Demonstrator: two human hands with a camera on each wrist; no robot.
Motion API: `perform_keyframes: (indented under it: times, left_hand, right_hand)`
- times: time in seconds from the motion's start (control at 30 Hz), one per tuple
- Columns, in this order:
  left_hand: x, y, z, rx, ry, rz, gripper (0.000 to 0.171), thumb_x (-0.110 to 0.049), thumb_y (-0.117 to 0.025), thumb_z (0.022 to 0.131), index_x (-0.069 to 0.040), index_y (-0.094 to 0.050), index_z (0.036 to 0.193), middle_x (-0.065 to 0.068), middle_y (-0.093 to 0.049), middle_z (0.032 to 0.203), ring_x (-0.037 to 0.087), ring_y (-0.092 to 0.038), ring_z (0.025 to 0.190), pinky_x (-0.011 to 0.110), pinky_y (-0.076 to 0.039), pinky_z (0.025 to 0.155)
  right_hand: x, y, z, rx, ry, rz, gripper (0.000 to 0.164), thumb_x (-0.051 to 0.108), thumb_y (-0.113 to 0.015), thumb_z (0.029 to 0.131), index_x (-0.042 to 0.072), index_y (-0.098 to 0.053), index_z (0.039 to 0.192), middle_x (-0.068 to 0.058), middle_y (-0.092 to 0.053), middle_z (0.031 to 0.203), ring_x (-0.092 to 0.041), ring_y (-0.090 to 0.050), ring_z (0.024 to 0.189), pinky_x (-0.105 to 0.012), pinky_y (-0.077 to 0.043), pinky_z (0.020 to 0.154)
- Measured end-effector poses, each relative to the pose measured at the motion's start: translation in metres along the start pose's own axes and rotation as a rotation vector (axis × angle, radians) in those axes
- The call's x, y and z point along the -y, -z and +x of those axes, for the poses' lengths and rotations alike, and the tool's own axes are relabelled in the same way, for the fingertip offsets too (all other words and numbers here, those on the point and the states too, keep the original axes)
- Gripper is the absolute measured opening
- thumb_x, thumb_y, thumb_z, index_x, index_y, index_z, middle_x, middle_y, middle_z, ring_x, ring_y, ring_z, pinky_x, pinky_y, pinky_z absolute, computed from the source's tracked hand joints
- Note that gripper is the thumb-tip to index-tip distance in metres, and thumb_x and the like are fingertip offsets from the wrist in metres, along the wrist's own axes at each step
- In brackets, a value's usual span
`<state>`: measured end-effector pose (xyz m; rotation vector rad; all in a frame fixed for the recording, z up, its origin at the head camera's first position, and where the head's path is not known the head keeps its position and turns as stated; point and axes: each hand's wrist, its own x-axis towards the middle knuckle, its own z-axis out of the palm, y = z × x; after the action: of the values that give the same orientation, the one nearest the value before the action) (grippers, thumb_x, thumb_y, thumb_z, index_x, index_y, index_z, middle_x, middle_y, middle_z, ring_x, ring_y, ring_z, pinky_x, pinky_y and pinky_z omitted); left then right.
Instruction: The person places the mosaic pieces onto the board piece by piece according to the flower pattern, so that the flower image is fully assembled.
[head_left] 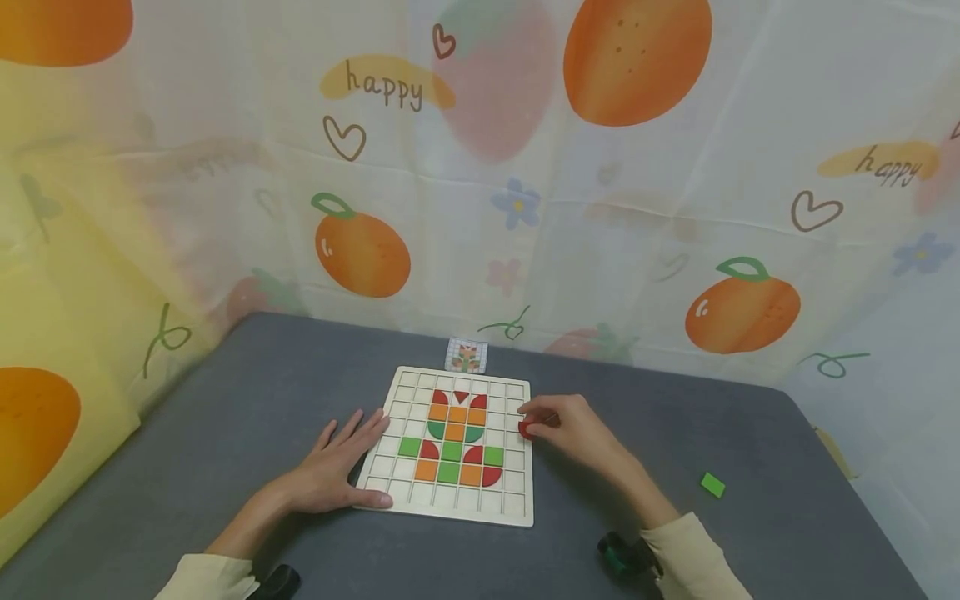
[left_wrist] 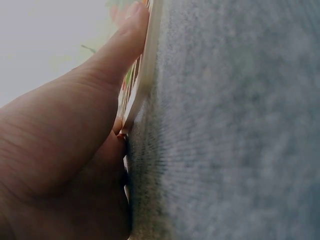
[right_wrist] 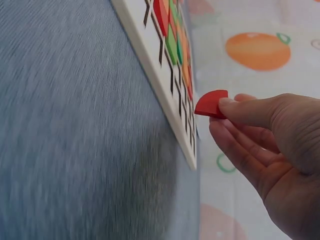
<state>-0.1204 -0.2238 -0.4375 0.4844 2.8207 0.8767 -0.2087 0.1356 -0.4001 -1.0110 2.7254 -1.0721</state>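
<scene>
A white grid board (head_left: 517, 500) lies on the table, with several orange, green and red tiles set in its squares. My left hand (head_left: 330, 471) rests on the board's left edge, fingers spread and thumb along the near corner; the left wrist view shows the thumb (left_wrist: 117, 55) lying over the rim. Between thumb and fingertips my right hand (head_left: 573, 429) pinches a red quarter-circle tile (right_wrist: 212, 103). It holds the tile at the board's right edge, and in the right wrist view the tile is apart from the board.
A small pattern card (head_left: 466, 356) lies just behind the board. One loose green tile (head_left: 712, 485) sits on the grey table (head_left: 630, 392) to the right. Behind the table hangs a fruit-printed cloth (head_left: 600, 183).
</scene>
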Motion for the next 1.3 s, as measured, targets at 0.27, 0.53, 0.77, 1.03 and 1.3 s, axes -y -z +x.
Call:
perform_keyframes:
  times: [0.27, 0.53, 0.77, 1.03, 1.3]
  left_hand:
    - [-0.001, 0.002, 0.001, 0.016, -0.001, -0.003, 0.113, -0.063, -0.075, 0.073, -0.005, -0.024, 0.155, 0.017, -0.017, 0.162, 0.045, -0.003, 0.147, 0.063, 0.006, 0.112]
    - [-0.001, 0.004, 0.001, 0.014, 0.01, 0.016, 0.115, -0.065, -0.075, 0.072, -0.006, -0.023, 0.156, 0.016, -0.017, 0.162, 0.045, -0.004, 0.147, 0.063, 0.005, 0.112]
    - [-0.001, 0.003, 0.002, 0.028, 0.002, 0.018, 0.114, -0.065, -0.074, 0.073, -0.005, -0.024, 0.156, 0.016, -0.017, 0.162, 0.044, -0.004, 0.148, 0.063, 0.005, 0.112]
    - [-0.003, 0.004, 0.0, 0.021, 0.003, 0.018, 0.113, -0.065, -0.074, 0.073, -0.005, -0.024, 0.156, 0.016, -0.017, 0.162, 0.044, -0.004, 0.147, 0.063, 0.005, 0.112]
    - [-0.003, 0.004, -0.002, 0.016, 0.0, 0.015, 0.113, -0.064, -0.074, 0.073, -0.006, -0.024, 0.156, 0.015, -0.017, 0.162, 0.044, -0.004, 0.148, 0.063, 0.005, 0.112]
  right_hand:
    - [0.019, -0.016, 0.012, 0.073, 0.022, 0.01, 0.023, 0.005, -0.071, 0.089, 0.005, -0.072, 0.112, 0.002, -0.072, 0.094, -0.01, -0.066, 0.085, -0.027, -0.056, 0.077]
    - [0.039, -0.03, 0.025, 0.117, 0.04, 0.052, 0.023, 0.007, -0.071, 0.09, 0.004, -0.072, 0.112, -0.001, -0.073, 0.099, -0.01, -0.066, 0.088, -0.028, -0.055, 0.08]
    - [0.054, -0.053, 0.032, 0.147, 0.067, 0.094, 0.023, 0.006, -0.071, 0.089, 0.004, -0.072, 0.112, 0.0, -0.072, 0.094, -0.006, -0.065, 0.084, -0.023, -0.054, 0.078]
    - [0.069, -0.073, 0.04, 0.16, 0.094, 0.125, 0.02, 0.008, -0.072, 0.089, 0.006, -0.074, 0.109, 0.002, -0.073, 0.093, -0.001, -0.064, 0.082, -0.018, -0.053, 0.078]
    - [0.083, -0.092, 0.051, 0.191, 0.153, 0.115, 0.018, 0.007, -0.072, 0.089, 0.007, -0.073, 0.107, 0.003, -0.073, 0.089, 0.003, -0.062, 0.077, -0.013, -0.05, 0.072]
